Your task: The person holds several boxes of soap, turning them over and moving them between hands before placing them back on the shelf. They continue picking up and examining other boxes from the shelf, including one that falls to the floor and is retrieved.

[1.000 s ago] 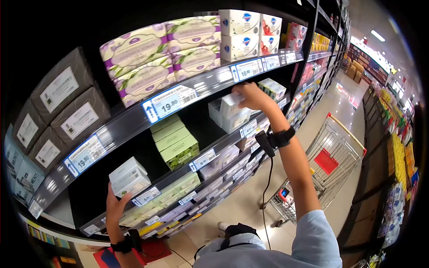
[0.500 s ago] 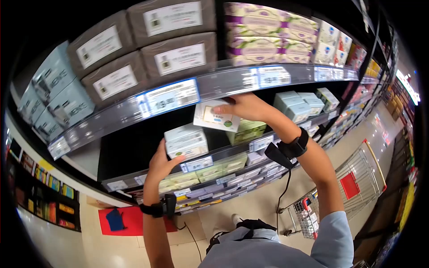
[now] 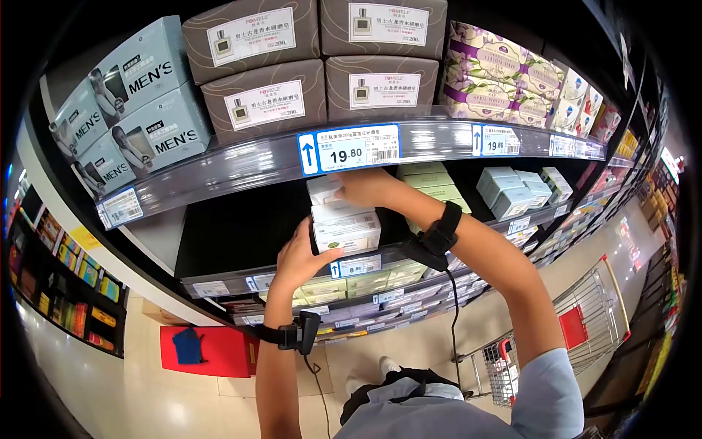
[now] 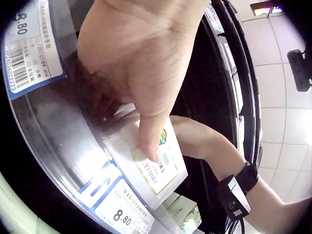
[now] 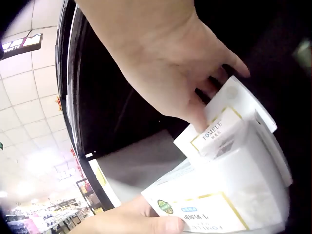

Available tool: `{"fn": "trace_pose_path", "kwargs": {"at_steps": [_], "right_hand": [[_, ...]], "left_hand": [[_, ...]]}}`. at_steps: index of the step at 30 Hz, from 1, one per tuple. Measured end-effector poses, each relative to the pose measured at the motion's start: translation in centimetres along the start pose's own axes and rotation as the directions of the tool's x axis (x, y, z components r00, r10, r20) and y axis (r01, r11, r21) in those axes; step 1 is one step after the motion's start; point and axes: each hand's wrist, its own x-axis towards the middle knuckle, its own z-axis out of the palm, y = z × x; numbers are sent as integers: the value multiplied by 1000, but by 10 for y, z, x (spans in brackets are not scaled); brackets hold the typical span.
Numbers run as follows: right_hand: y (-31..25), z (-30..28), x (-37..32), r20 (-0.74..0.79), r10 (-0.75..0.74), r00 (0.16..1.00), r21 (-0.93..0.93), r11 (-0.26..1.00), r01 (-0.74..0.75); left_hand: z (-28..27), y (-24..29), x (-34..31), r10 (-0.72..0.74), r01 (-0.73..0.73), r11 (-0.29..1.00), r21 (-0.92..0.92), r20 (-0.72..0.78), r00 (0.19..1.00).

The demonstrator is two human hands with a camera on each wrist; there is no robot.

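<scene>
Toward the front of the lower shelf stands a stack of white soap boxes (image 3: 351,233) printed FOMELE. My left hand (image 3: 296,260) grips its near box, thumb over the printed front and fingers round the left side. Right behind, a white soap box (image 5: 229,105) is pinched by my right hand (image 3: 365,189), thumb on its printed face, close against the back of the stack. The upper shelf edge hides part of the right hand in the head view.
Green soap boxes (image 3: 431,183) stand right of the hands, with pale blue boxes (image 3: 504,192) farther along. The upper shelf's price rail (image 3: 270,155) overhangs the hands, carrying brown packs (image 3: 263,95) and MEN'S boxes (image 3: 157,132). A shopping cart (image 3: 592,314) stands at right.
The right hand has brought a white soap box leftward from farther along the shelf to behind the stack at my left hand. The left hand still grips the near box. The view has swung left.
</scene>
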Motion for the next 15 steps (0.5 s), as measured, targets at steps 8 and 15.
{"fn": "trace_pose_path", "kwargs": {"at_steps": [8,15], "right_hand": [[11,-9,-11,18,115,993,0,993,-115],[23,16,-8,73,51,996,216,974,-66]], "left_hand": [[0,-7,5,52,-49,987,-154,13,999],[-1,-7,1,114,-112,987,-117,3,994]]}}
